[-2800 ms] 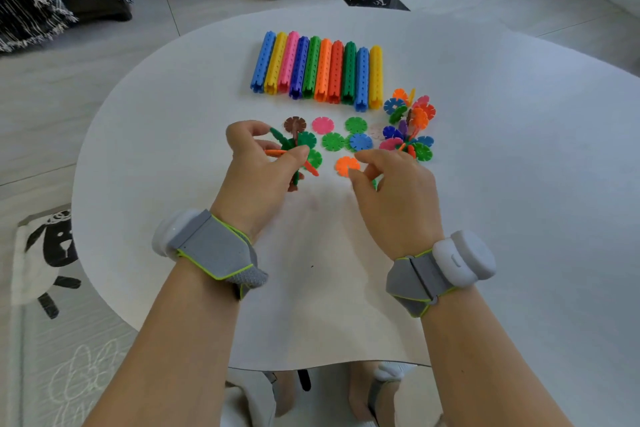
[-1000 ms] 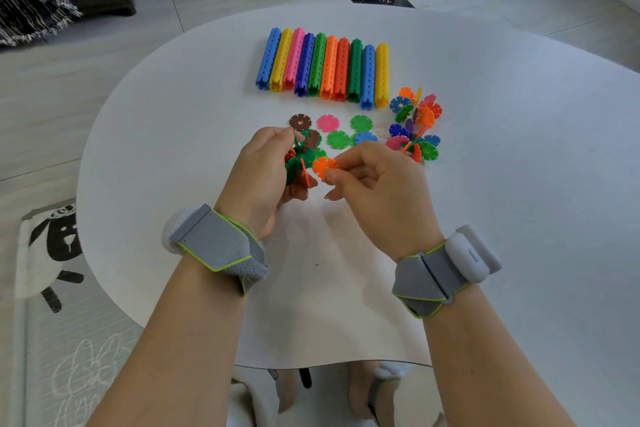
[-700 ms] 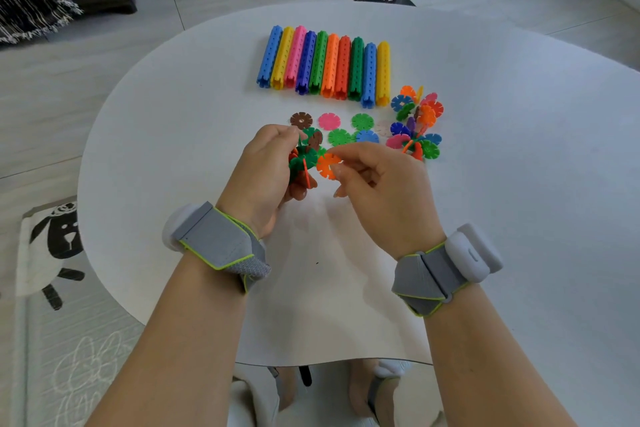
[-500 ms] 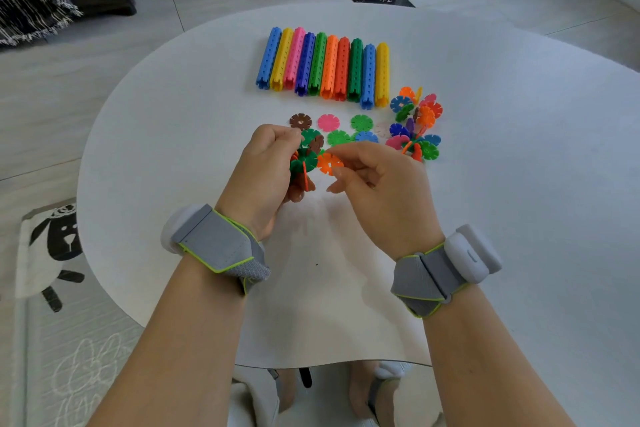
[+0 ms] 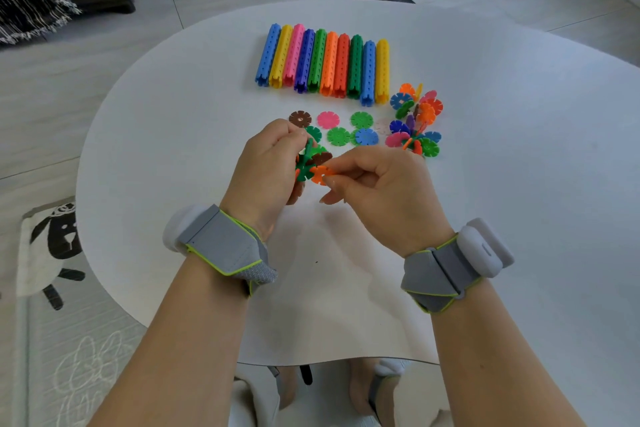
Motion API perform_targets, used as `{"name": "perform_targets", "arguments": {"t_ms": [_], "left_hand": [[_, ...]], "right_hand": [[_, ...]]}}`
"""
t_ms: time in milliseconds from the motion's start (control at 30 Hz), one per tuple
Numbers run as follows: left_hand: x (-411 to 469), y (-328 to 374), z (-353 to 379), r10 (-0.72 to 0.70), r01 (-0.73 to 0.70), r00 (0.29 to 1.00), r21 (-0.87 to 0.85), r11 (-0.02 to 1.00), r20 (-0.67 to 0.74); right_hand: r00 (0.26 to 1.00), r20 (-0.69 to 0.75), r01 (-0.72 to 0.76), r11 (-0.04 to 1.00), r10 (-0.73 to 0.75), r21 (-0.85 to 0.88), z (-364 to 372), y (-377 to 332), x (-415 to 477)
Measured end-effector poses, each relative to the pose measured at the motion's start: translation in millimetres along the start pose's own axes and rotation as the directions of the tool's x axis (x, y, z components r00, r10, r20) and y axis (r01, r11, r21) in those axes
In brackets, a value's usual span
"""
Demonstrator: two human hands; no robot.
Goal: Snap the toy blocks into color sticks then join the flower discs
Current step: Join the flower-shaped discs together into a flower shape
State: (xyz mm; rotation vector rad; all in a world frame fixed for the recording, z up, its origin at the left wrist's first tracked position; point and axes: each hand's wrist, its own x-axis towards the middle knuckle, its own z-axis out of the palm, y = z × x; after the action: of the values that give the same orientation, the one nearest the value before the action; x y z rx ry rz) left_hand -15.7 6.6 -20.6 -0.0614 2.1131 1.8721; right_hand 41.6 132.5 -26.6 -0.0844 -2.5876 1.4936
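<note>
- Update on the join: the orange disc [image 5: 320, 174] is off the table [image 5: 519, 184] now. A few seconds back your right hand [image 5: 377, 191] was pinching it up from among the loose ones. Now it's up in the air, edge against the green-and-brown cluster [image 5: 308, 163].
- Your left hand [image 5: 273, 163] has lifted the cluster too. Thumb and fingers are curled round it, with a green petal turned toward the orange piece.
- Right thumb and forefinger are clamped on the orange disc's near edge, and the other fingers are tucked loosely underneath.
- Over the last half second the gap has closed, so disc and cluster are touching. I can't tell from this angle whether the slots have actually bitten or are just resting on each other.
- So I'd say you're at the push-in for this piece. It probably needs the slots lined up square before you press.
- The block part looks done: ten colour sticks [image 5: 325, 62] lie side by side at the far side of the table.
- One finished disc cluster [image 5: 415, 121] sits to the right of the loose pieces, so this looks like your second build.
- Left on the table just beyond your hands are a brown disc [image 5: 300, 118], a pink disc [image 5: 328, 119], a blue disc [image 5: 366, 137] and a few green discs [image 5: 361, 120]. There's plenty left to join.
</note>
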Motion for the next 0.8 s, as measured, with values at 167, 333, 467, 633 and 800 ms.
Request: {"name": "perform_targets", "arguments": {"t_ms": [167,333,467,633,800], "left_hand": [[-0.6,-1.7,3.4,0.023,-0.023,1.0,0.027,0.999,0.013],[2.9,-5.9,4.4,0.003,-0.004,1.0,0.028,1.0,0.014],[1.3,-7.5,8.0,0.045,-0.046,0.999,0.069,0.997,0.022],[1.3,-8.9,6.5,0.028,-0.03,0.999,0.045,0.999,0.047],[4.2,-13.7,1.6,0.048,-0.047,0.999,0.04,0.998,-0.018]], "right_hand": [[0.999,-0.036,0.037,0.999,-0.038,-0.026,4.4,3.8,-2.1],[0.999,-0.034,0.012,0.999,-0.013,-0.034,7.4,6.4,-0.4],[0.996,-0.084,-0.007,0.989,-0.005,-0.144,7.3,11.1,6.3],[0.987,-0.162,-0.046,0.952,-0.003,-0.303,6.9,10.9,6.1],[0.99,-0.117,-0.127,0.877,0.082,-0.463,-5.6,9.8,-0.9]]}}
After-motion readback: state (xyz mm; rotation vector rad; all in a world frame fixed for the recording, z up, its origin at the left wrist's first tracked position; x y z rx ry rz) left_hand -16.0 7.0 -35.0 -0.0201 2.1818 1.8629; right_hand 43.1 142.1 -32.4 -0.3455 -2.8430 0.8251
